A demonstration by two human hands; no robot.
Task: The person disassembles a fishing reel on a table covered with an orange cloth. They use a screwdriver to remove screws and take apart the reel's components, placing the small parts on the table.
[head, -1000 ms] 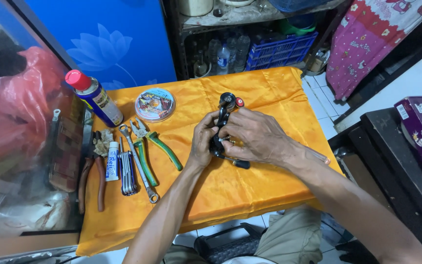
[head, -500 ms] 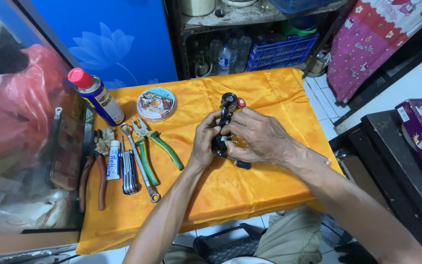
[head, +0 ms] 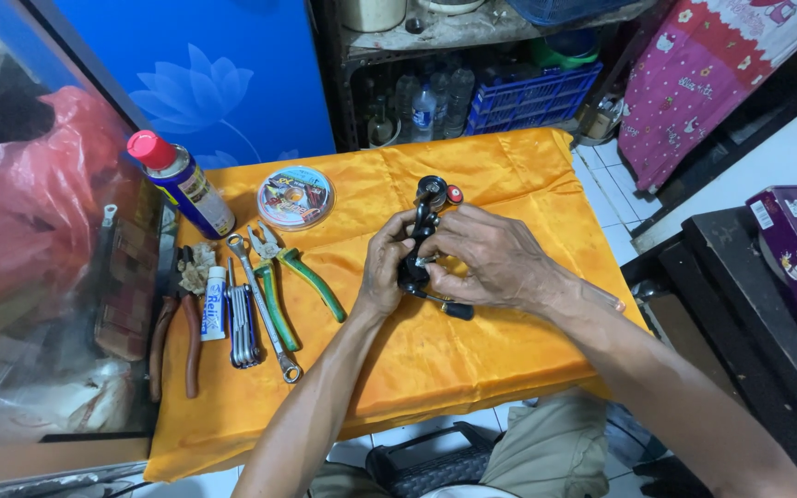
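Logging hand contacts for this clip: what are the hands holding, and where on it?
Both the left hand and right hand grip a black fishing reel around its lower body.

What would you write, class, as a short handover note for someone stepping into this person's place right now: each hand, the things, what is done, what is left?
Left hand: grips the black fishing reel from the left.
Right hand: fingers on the reel's right side.
The reel is held over the orange cloth; its handle knob points toward the person.
Green pliers, wrench, spray can and round tin lie unused at left.
Done: reel in hand. Left: whatever work on it remains; progress cannot be told.
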